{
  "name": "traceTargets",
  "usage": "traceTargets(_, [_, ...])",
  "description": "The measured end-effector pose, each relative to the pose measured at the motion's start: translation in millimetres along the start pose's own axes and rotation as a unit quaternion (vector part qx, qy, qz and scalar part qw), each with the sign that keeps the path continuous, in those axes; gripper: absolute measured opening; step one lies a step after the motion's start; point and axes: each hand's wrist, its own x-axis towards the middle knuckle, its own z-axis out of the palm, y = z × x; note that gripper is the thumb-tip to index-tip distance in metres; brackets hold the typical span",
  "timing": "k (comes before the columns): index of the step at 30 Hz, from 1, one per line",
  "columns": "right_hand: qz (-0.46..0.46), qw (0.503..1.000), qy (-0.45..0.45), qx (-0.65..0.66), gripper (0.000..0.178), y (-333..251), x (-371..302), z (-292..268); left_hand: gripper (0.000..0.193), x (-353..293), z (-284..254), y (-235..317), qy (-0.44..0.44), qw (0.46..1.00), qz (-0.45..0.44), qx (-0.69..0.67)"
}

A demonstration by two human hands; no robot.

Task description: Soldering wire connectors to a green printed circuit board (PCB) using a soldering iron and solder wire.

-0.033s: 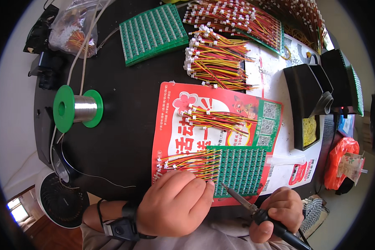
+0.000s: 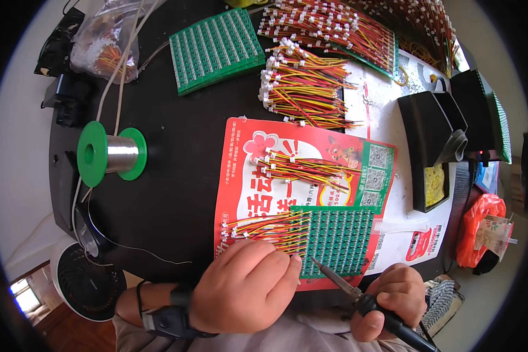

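Our board (image 2: 341, 240) lies lower centre, wires (image 2: 276, 223) along its left side. Our left hand (image 2: 246, 287) curls there, its pinch hidden; our right hand (image 2: 400, 296) grips the iron (image 2: 366, 304), whose tip we should hold steady, touching briefly.

Blk table (image 2: 170, 217): solder spool (image 2: 120, 154) at 9 o'clock, green PCB stack (image 2: 217, 50) at 11, red flyer (image 2: 229, 188) ctr to 4, white sheet (image 2: 400, 190) at 3; clear bag (image 2: 102, 53) at 10, prob. on it too.

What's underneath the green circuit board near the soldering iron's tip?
A red printed sheet shows around the green circuit board and seems to run beneath it; whatever lies directly under is covered.
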Motion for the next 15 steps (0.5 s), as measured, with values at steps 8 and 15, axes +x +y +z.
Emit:
traceTargets(8, [0.006,1.0,0.007,-0.003,0.027,-3,-2,0,0.018,45,-39,-33,0.065,0.992,-0.071,0.08])
traceTargets(15, [0.012,1.0,-0.021,-0.007,0.024,-3,1,-7,0.02,48,-5,-43,0.049,0.995,-0.084,0.027])
